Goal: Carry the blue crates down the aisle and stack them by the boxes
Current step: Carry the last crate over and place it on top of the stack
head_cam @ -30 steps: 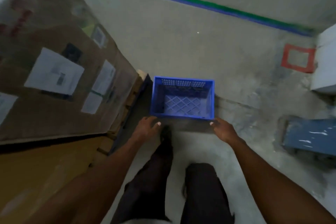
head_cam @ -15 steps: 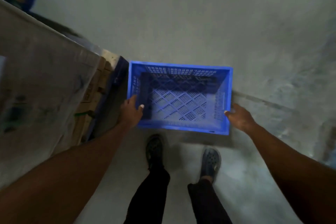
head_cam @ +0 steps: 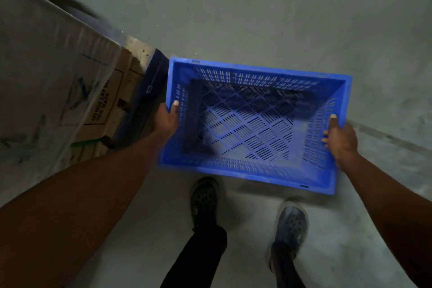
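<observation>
Blue crate (head_cam: 254,124) at frame centre, above concrete floor (head_cam: 257,18). Your left hand (head_cam: 166,119) grips crate's 9 o'clock rim, fingers clamped. Your right hand (head_cam: 341,140) grips 3 o'clock rim, fingers clamped. Wrapped cardboard boxes (head_cam: 58,82) just beside crate, 9 o'clock.

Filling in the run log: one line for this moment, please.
phase: lifting crate | left hand: grips left rim | right hand: grips right rim | blue crate: empty, beside wrapped boxes | stacked: not yet

black print on the cardboard box (head_cam: 102,110) is too blurred to read.
</observation>
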`<state>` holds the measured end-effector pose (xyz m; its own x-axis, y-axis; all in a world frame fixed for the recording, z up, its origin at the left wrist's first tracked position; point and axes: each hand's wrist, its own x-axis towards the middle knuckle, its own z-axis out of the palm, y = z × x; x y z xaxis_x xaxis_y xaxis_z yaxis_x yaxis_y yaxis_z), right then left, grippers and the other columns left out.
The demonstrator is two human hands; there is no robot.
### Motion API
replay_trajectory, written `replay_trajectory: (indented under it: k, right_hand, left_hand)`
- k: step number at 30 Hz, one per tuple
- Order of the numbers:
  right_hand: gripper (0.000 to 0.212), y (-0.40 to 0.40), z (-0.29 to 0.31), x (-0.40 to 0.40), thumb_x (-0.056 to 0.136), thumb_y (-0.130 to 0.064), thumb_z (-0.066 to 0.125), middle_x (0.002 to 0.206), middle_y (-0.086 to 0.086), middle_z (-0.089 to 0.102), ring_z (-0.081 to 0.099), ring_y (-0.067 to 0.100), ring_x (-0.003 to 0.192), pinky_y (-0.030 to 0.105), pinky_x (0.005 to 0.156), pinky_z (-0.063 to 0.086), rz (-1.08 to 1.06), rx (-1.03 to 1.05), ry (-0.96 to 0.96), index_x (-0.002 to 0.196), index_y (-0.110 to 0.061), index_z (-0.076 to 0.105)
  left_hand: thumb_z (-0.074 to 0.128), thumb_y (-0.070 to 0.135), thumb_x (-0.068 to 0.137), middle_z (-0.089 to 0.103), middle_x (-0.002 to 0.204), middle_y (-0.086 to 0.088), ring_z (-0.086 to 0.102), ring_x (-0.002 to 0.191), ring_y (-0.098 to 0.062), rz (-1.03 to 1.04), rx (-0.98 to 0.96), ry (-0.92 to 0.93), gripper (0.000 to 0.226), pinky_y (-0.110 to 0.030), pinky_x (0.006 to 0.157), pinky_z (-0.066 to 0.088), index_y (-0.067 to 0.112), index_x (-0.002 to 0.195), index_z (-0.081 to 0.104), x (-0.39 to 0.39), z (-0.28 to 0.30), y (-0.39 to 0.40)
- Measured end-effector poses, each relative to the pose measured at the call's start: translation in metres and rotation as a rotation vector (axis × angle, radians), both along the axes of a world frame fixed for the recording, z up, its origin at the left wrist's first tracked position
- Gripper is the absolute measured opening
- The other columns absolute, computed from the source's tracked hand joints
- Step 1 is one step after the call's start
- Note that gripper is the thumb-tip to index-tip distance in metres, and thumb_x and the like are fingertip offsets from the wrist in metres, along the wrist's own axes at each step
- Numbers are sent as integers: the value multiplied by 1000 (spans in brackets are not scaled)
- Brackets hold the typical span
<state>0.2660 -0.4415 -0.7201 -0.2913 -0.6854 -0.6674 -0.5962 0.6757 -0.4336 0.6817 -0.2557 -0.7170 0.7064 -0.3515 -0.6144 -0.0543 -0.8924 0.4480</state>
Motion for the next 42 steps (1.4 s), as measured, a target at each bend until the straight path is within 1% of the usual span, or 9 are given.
replay_trajectory:
  k: [2,5,7,13,19,25,28,31,42]
  right_hand:
    - [74,-8,-2,-7,69,-88,43,79,11,61,53,24,53,34,53,46,-67,51,-137,90,-18,57]
    - [71,-14,15,-9,74,-89,43,67,6,51,47,18,42,31,47,44,-64,84,-227,81,-19,54]
    - [68,-15,32,-12,80,-85,40,64,5,48,44,14,37,28,42,42,-44,61,-237,78,-19,55]
    - [60,-17,167,-24,90,-73,41,55,1,44,40,15,36,24,38,40,-93,53,-297,74,-16,54]
    - [53,-8,380,-37,96,-63,38,47,-4,43,43,16,34,21,36,40,-109,106,-457,83,-15,55]
    - [57,10,566,-26,85,-72,44,54,-2,40,40,13,35,20,36,34,-70,-22,-493,86,-16,57]
    - [62,19,636,-12,82,-80,44,55,-2,39,31,12,37,20,37,27,-8,-114,-442,81,-19,55]
    - [54,28,688,-3,95,-68,38,56,0,40,30,13,37,20,39,26,55,-151,-419,77,-20,54]
    - [55,42,779,21,95,-67,39,59,1,42,32,14,41,23,41,30,445,-70,-473,83,-16,56]
  left_hand:
    - [40,79,86,65,84,-18,67,82,-36,56,-29,68,73,-46,76,55,9,88,62,11,-11,0]
    - [37,58,100,51,59,-8,53,42,-21,144,-100,176,58,-25,44,46,12,67,51,8,10,-9]
    - [36,48,104,48,60,-9,45,38,-16,140,-125,201,53,-19,36,37,11,68,51,3,33,-14]
    - [32,49,105,51,47,-4,45,33,-15,98,-194,257,58,-30,45,41,7,71,55,-3,158,-5]
    - [31,50,104,44,53,2,38,39,-12,155,-393,385,47,-22,37,33,18,75,49,-17,373,17]
    - [36,67,95,50,52,6,41,43,-14,239,-372,245,54,-23,44,35,21,75,57,-12,555,43]
    - [36,69,94,53,63,-6,44,50,-19,243,-419,145,58,-28,51,37,18,80,60,-14,627,67]
    - [39,74,90,56,68,-12,45,52,-22,293,-428,89,65,-29,51,38,14,82,63,-18,685,89]
    - [43,65,95,49,63,-4,35,47,-18,657,-504,56,56,-23,46,30,14,81,62,-98,798,230]
